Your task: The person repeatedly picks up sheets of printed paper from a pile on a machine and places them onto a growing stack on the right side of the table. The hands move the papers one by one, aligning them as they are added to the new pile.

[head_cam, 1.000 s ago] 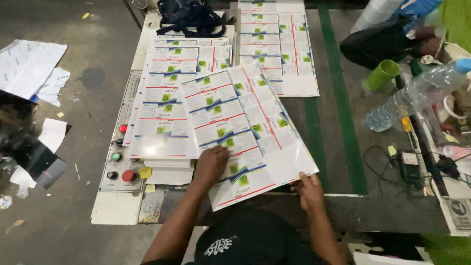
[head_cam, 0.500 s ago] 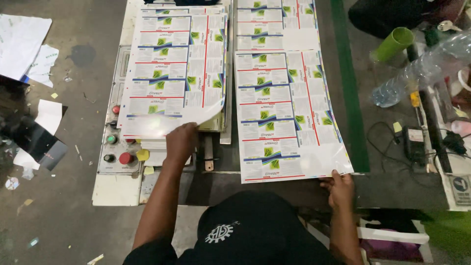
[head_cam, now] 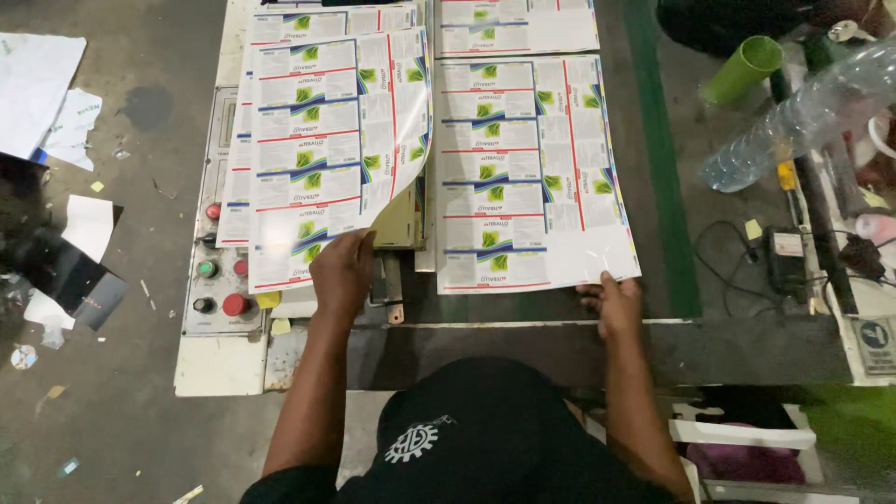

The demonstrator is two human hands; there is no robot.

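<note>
A stack of glossy printed label sheets [head_cam: 317,140] lies on the pale machine table at the left. My left hand [head_cam: 341,271] pinches the near corner of the top sheet, which curls up off the stack. To the right, a single printed sheet [head_cam: 532,168] lies flat on the dark belt. My right hand [head_cam: 611,303] holds that sheet's near right corner, fingers on its edge. Another sheet [head_cam: 518,23] lies farther along the belt.
A control panel [head_cam: 219,271] with red and green buttons sits left of my left hand. A green cup [head_cam: 742,70], a clear plastic bottle [head_cam: 793,121] and cables crowd the right side. Loose papers [head_cam: 37,93] lie on the floor at left.
The sheet held in both hands swung right and now lies flat on the belt. My left hand went back to the stack and took the top sheet's corner.
</note>
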